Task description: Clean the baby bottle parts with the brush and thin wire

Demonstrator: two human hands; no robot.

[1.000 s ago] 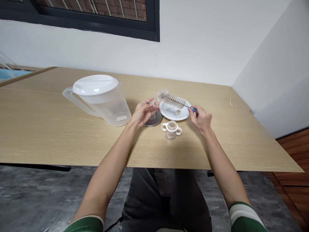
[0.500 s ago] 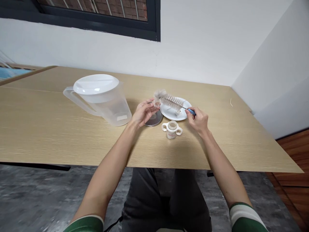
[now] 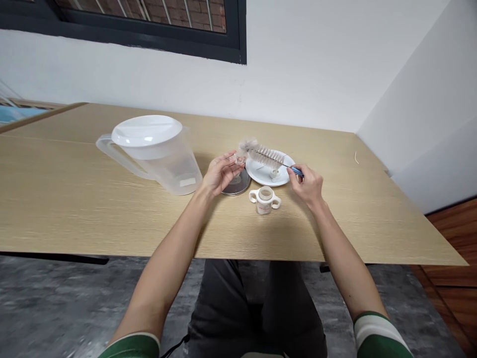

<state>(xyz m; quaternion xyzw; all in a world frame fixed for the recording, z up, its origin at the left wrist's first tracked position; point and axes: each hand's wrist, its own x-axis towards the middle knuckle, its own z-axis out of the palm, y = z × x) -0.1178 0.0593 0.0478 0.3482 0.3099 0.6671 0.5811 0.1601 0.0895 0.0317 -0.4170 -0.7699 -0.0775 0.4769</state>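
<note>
My left hand [image 3: 222,174] holds a small clear plastic piece [image 3: 239,159] between thumb and fingers; it looks like a bottle cap or cover, though its exact kind is unclear. In my right hand [image 3: 307,184] is a bottle brush [image 3: 266,155], gripped by its blue handle. The brush points left, its white bristle tip at the clear piece. Just below stands a small baby bottle [image 3: 264,201] with two handles, upright and without a lid. Behind the brush lies a white plate [image 3: 257,175] with a small clear part [image 3: 275,174] and thin pieces on it.
A large translucent pitcher [image 3: 164,164] with a white lid stands on the left. A round, dark metal-rimmed disc [image 3: 238,184] lies under my left fingers, beside the plate. A thin pale strip [image 3: 356,157] rests on the table [image 3: 112,214] at right, near the wall.
The brush tip and the clear piece have shifted very slightly against each other. My right hand is a touch farther right; the view has moved a little.
</note>
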